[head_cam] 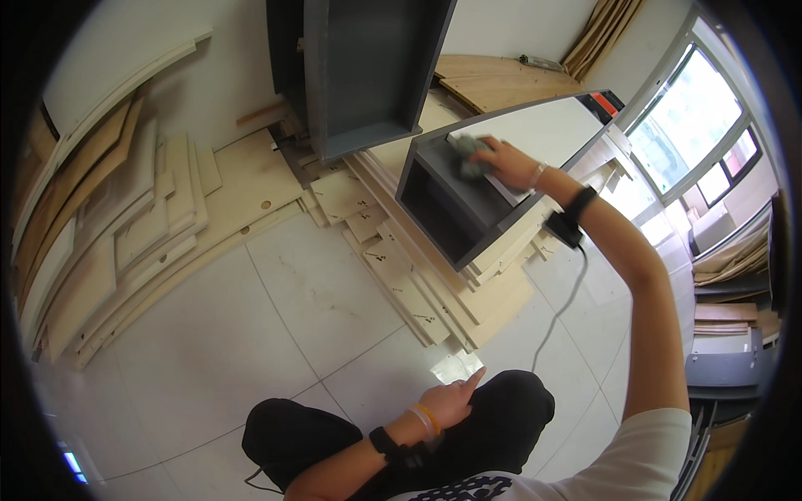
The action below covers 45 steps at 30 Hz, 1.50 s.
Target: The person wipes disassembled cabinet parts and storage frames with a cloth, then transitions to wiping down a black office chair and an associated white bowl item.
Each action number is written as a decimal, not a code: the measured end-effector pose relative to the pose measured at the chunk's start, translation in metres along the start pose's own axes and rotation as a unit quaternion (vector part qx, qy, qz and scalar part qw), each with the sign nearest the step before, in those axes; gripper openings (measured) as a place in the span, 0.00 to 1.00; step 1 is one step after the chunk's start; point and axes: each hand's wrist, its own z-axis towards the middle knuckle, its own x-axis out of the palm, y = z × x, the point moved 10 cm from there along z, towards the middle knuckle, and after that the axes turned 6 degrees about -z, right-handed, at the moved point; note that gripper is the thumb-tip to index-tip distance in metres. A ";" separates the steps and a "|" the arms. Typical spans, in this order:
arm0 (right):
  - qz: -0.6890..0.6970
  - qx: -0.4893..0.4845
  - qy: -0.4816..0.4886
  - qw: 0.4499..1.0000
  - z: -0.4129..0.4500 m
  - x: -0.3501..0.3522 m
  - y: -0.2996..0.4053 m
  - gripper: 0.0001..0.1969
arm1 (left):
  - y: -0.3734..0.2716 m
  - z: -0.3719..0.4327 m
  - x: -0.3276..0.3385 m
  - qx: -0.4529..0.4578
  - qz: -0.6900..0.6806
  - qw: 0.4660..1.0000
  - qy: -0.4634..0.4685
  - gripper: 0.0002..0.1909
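My right hand [509,164] grips a crumpled grey-green cloth [470,155]. The cloth touches the dark grey surface near one end of a cabinet carcass [432,241]. This carcass lies on stacked boards, with a deep compartment [432,194] at its near end and a white inner panel [539,128] beyond. Low over my right knee, my left hand [442,404] holds nothing. Its index finger points outward and the other fingers are curled.
Pale boards [407,288] are stacked beneath the carcass. A taller grey cabinet [376,75] stands behind it. More panels [156,194] lean at the left wall. From my right wrist device [564,228], a cable [557,313] hangs down. A red-and-black object [601,103] sits at the carcass's far end.
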 end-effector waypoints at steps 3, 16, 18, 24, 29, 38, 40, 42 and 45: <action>-0.013 -0.068 0.089 0.994 -0.054 0.002 0.048 0.22 | 0.005 -0.003 -0.002 -0.007 0.003 1.000 0.003 0.41; 0.188 0.047 -0.170 0.966 0.022 -0.077 0.011 0.43 | 0.016 -0.001 -0.015 -0.016 0.041 0.999 -0.014 0.41; 0.027 0.123 -0.080 0.989 0.051 -0.022 -0.010 0.43 | 0.014 0.009 -0.013 -0.006 0.040 0.999 -0.019 0.40; -0.193 0.294 0.019 0.936 0.072 -0.002 0.045 0.31 | 0.017 0.006 -0.026 -0.015 0.073 0.996 -0.058 0.40; -0.133 0.044 0.250 0.958 0.057 -0.003 0.168 0.31 | 0.022 0.001 -0.022 -0.017 0.100 0.993 -0.059 0.39; -0.072 0.009 -0.119 0.990 0.107 -0.083 0.153 0.26 | 0.020 -0.003 -0.023 -0.026 0.136 0.988 -0.068 0.39; -0.170 0.061 -0.112 0.977 0.118 -0.077 0.113 0.22 | 0.019 -0.002 -0.025 -0.033 0.139 0.988 -0.056 0.36; -0.202 0.085 -0.078 0.972 0.123 -0.049 0.098 0.19 | 0.021 -0.001 -0.025 -0.039 0.140 0.988 -0.051 0.34; -0.284 0.096 0.042 0.953 0.130 -0.001 0.093 0.20 | 0.027 0.004 -0.019 -0.033 0.150 0.988 -0.034 0.34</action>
